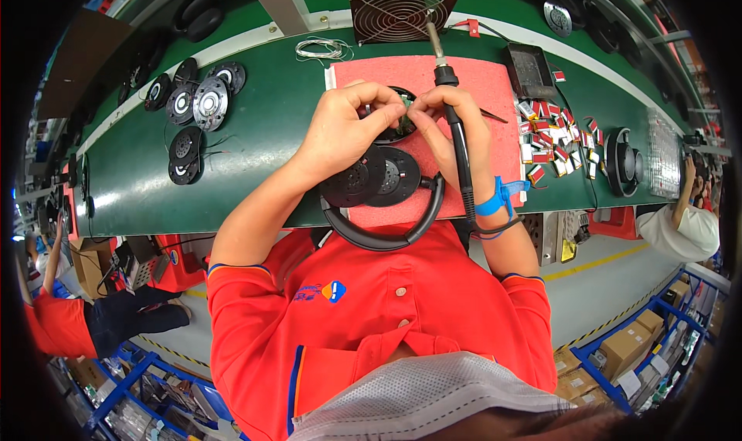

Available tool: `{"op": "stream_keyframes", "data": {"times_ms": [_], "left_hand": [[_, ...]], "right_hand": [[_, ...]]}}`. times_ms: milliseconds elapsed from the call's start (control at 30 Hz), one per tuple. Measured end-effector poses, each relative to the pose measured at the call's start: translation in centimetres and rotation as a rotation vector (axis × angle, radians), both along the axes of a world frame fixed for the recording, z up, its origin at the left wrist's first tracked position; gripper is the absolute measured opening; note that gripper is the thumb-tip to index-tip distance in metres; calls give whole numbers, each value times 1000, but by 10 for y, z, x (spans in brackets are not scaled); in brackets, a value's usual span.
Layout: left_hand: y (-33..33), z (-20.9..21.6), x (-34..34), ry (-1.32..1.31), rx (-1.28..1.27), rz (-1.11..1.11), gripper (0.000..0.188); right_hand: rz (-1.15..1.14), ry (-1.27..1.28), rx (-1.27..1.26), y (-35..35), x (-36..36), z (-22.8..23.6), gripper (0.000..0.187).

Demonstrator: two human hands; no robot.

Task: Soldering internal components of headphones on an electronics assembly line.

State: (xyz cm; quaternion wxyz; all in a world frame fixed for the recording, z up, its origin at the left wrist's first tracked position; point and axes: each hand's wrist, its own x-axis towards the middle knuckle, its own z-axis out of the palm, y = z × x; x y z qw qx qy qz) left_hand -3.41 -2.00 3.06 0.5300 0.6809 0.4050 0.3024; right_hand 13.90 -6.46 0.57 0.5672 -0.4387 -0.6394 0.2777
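My left hand (pixel 344 124) is closed in a pinch over a round black ear cup (pixel 396 138) with a green circuit board inside. What its fingertips hold is too small to make out. Opposite it, the thumb and forefinger of my right hand (pixel 456 128) meet at the same board, while a soldering iron (pixel 461 155) sits in that hand, its tip pointing away from me. Nearer to me lie the black headband (pixel 380 242) and the perforated speaker plates (pixel 396 177) of the headphones, partly on a pink foam mat (pixel 479 78). A blue strap (pixel 495 200) circles my right wrist.
Small silver-and-red battery packs (pixel 550 139) lie piled right of the mat, below a black tray (pixel 530 70). Tweezers (pixel 493 116) rest at the mat's edge. A fan (pixel 402 14) stands behind, near coiled wire (pixel 323 50). Speaker parts (pixel 210 102) cover the left bench.
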Motion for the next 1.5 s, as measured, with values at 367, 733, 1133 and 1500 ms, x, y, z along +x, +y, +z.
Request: {"op": "stream_keyframes", "data": {"times_ms": [367,733,1133,1500], "left_hand": [[22,-27,7,264,577,63,9],[29,-27,3,325,409,13,12],[28,-31,4,307,388,23,12],[28,-28,3,348,350,-3,12]], "right_hand": [[-90,-328,172,-20,35,-5,20],[-82,-294,421,-18,33,24,37],[-37,-318,230,-14,28,10,23],[-37,-331,190,-13,26,11,20]]}}
